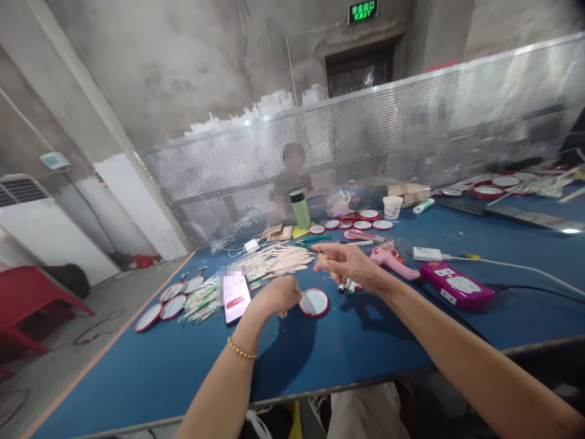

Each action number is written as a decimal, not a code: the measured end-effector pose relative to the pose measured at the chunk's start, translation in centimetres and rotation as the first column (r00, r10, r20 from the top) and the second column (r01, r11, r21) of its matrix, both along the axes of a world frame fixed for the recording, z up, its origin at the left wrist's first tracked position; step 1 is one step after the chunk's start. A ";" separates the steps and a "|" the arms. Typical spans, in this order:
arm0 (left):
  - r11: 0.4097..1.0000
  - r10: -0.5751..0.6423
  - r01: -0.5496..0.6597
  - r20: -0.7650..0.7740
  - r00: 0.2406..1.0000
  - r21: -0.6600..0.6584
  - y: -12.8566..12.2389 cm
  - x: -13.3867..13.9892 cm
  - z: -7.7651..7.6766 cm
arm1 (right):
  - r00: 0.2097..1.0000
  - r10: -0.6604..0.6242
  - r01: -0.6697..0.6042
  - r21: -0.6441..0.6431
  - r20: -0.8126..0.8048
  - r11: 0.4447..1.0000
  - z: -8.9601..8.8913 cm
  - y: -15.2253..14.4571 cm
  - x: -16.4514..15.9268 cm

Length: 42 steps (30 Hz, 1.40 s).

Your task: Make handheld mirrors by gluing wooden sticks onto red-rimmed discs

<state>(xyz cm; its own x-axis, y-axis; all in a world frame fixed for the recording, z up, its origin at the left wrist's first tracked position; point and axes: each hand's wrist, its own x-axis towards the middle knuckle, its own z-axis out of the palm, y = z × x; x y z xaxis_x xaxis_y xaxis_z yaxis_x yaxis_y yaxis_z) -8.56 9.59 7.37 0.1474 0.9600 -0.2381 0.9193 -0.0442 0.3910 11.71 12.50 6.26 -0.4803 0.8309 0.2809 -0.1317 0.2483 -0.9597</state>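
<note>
My left hand [278, 295] is curled closed over the blue table, its fingertips at the left edge of a round white disc with a red rim [314, 303]. Whatever its fingers hold, if anything, is hidden. Above and behind the disc, my right hand [347, 263] is raised with thumb and index finger pinched together. A tiny yellowish bit shows at those fingertips, too small to name. Several marker pens [351, 286] lie under the right hand, and a pink glue gun [395, 262] rests just right of it. A lit phone [236, 299] lies left of my left hand.
Flat wooden sticks [283, 258] are heaped behind my hands. More red-rimmed discs [172, 306] lie at the left edge and along the back. A green bottle [300, 210], a paper cup [392, 207] and a purple device with cables [456, 286] stand around. A perforated metal screen [365, 140] borders the table.
</note>
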 end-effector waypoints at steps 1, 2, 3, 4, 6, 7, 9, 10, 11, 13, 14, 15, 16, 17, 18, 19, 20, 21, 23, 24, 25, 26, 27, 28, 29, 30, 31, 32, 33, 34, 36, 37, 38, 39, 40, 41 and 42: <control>1.000 -0.014 0.014 -0.033 0.999 0.016 -0.1 0.3 -0.2 | 0.999 -0.017 0.016 0.017 0.027 1.000 -0.1 0.1 -0.1; 0.998 -0.026 0.029 -0.056 0.998 0.050 -0.1 0.6 -0.4 | 0.998 -0.031 0.029 0.042 0.049 0.999 -0.3 0.1 -0.3; 0.995 -0.031 0.037 -0.064 0.997 0.097 -0.1 0.9 -0.7 | 0.997 -0.044 0.039 0.071 0.065 0.997 -0.4 0.2 -0.4; 0.987 -0.026 0.035 -0.057 0.998 0.154 -0.1 1.1 -0.9 | 0.996 -0.054 0.046 0.099 0.078 0.994 -0.6 0.2 -0.6; 0.965 -0.007 0.010 -0.014 1.000 0.262 -0.1 1.3 -1.3 | 0.993 -0.065 0.050 0.144 0.102 0.988 -1.0 0.3 -0.8; 0.957 0.001 -0.002 0.006 1.000 0.291 0.0 1.3 -1.5 | 0.991 -0.071 0.052 0.161 0.116 0.986 -1.2 0.4 -0.9; 0.961 0.008 -0.016 0.028 1.000 0.276 0.0 1.2 -1.6 | 0.986 -0.082 0.055 0.185 0.145 0.981 -1.6 0.6 -1.0; 0.968 0.008 -0.019 0.045 0.999 0.251 0.0 1.2 -1.5 | 0.983 -0.094 0.061 0.198 0.160 0.978 -1.7 0.8 -1.0; 0.972 0.003 -0.019 0.070 0.998 0.234 0.0 1.2 -1.4 | 0.978 -0.113 0.074 0.214 0.176 0.974 -1.8 0.9 -1.0; 0.964 -0.012 -0.020 0.118 0.993 0.266 -0.1 1.1 -1.0 | 0.961 -0.166 0.107 0.255 0.223 0.961 -1.9 1.1 -0.9; 0.948 -0.025 -0.018 0.131 0.991 0.318 0.0 1.2 -0.8 | 0.948 -0.193 0.119 0.281 0.252 0.952 -1.8 1.2 -0.8; 0.926 -0.047 -0.008 0.136 0.990 0.376 0.0 1.2 -0.7 | 0.935 -0.211 0.119 0.308 0.286 0.944 -1.7 1.1 -0.7; 0.903 -0.075 0.011 0.133 0.988 0.429 0.0 1.2 -0.5 | 0.920 -0.219 0.106 0.333 0.324 0.937 -1.6 1.1 -0.6; 0.884 -0.103 0.031 0.130 0.986 0.467 0.1 1.2 -0.4 | 0.906 -0.223 0.088 0.355 0.359 0.931 -1.4 1.0 -0.6; 0.873 -0.132 0.054 0.128 0.983 0.485 0.1 1.2 -0.3 | 0.893 -0.226 0.070 0.375 0.390 0.924 -1.3 0.8 -0.5; 0.871 -0.156 0.075 0.130 0.979 0.486 0.2 1.2 -0.3 | 0.880 -0.235 0.060 0.395 0.413 0.917 -1.3 0.7 -0.5; 0.874 -0.172 0.089 0.133 0.976 0.478 0.2 1.2 -0.2 | 0.870 -0.246 0.055 0.412 0.428 0.910 -1.2 0.6 -0.4; 0.877 -0.178 0.095 0.135 0.975 0.471 0.2 1.2 -0.2 | 0.863 -0.259 0.056 0.426 0.433 0.903 -1.3 0.5 -0.4; 0.878 -0.177 0.094 0.136 0.975 0.469 0.3 1.0 -0.3 | 0.861 -0.261 0.048 0.441 0.436 0.896 -1.4 0.4 -0.5; 0.879 -0.178 0.094 0.139 0.974 0.468 0.3 0.9 -0.3 | 0.865 -0.248 0.033 0.443 0.436 0.896 -1.5 0.3 -0.6; 0.880 -0.183 0.096 0.145 0.972 0.465 0.3 0.8 -0.4 | 0.870 -0.230 0.013 0.445 0.436 0.895 -1.5 0.3 -0.7; 0.883 -0.192 0.103 0.152 0.970 0.458 0.3 0.8 -0.4 | 0.876 -0.208 -0.010 0.448 0.435 0.894 -1.6 0.2 -0.8; 0.886 -0.201 0.109 0.162 0.966 0.450 0.3 0.7 -0.5 | 0.882 -0.186 -0.033 0.450 0.434 0.892 -1.6 0.2 -0.9; 0.890 -0.209 0.114 0.174 0.962 0.441 0.3 0.7 -0.5 | 0.887 -0.165 -0.053 0.450 0.432 0.891 -1.7 0.1 -1.0; 0.894 -0.215 0.115 0.189 0.958 0.434 0.3 0.7 -0.5 | 0.891 -0.146 -0.068 0.446 0.429 0.893 -1.7 0.0 -1.1; 0.897 -0.218 0.113 0.206 0.954 0.428 0.3 0.7 -0.5 | 0.897 -0.129 -0.077 0.437 0.423 0.896 -1.7 0.0 -1.2; 0.900 -0.218 0.108 0.223 0.950 0.421 0.3 0.7 -0.5 | 0.904 -0.117 -0.077 0.425 0.412 0.902 -1.7 -0.1 -1.2; 0.903 -0.215 0.099 0.240 0.947 0.418 0.3 0.8 -0.5 | 0.913 -0.104 -0.075 0.413 0.395 0.908 -1.7 -0.1 -1.3; 0.905 -0.210 0.089 0.255 0.944 0.416 0.3 0.8 -0.5 | 0.922 -0.089 -0.075 0.400 0.376 0.914 -1.8 -0.1 -1.3; 0.906 -0.205 0.079 0.268 0.941 0.416 0.3 0.8 -0.4 | 0.931 -0.073 -0.077 0.388 0.357 0.918 -1.8 -0.1 -1.3; 0.907 -0.198 0.066 0.284 0.938 0.416 0.4 0.9 -0.4 | 0.941 -0.055 -0.077 0.370 0.333 0.926 -1.8 0.0 -1.4; 0.910 -0.193 0.059 0.295 0.936 0.410 0.4 0.9 -0.4 | 0.943 -0.058 -0.068 0.361 0.328 0.930 -1.9 0.0 -1.4; 0.916 -0.185 0.048 0.310 0.933 0.399 0.4 0.9 -0.3 | 0.945 -0.064 -0.054 0.346 0.320 0.937 -1.9 0.1 -1.5; 0.922 -0.172 0.033 0.330 0.928 0.385 0.4 1.0 -0.3 | 0.950 -0.068 -0.035 0.322 0.304 0.946 -2.0 0.1 -1.6; 0.929 -0.155 0.013 0.356 0.921 0.369 0.4 1.0 -0.2 | 0.957 -0.062 -0.022 0.286 0.283 0.958 -2.1 0.2 -1.8; 0.935 -0.137 -0.009 0.386 0.912 0.354 0.4 1.0 -0.1 | 0.965 -0.047 -0.017 0.239 0.259 0.971 -2.3 0.2 -1.9; 0.940 -0.123 -0.028 0.414 0.902 0.341 0.4 1.0 0.1 | 0.972 -0.026 -0.019 0.189 0.234 0.982 -2.4 0.3 -2.1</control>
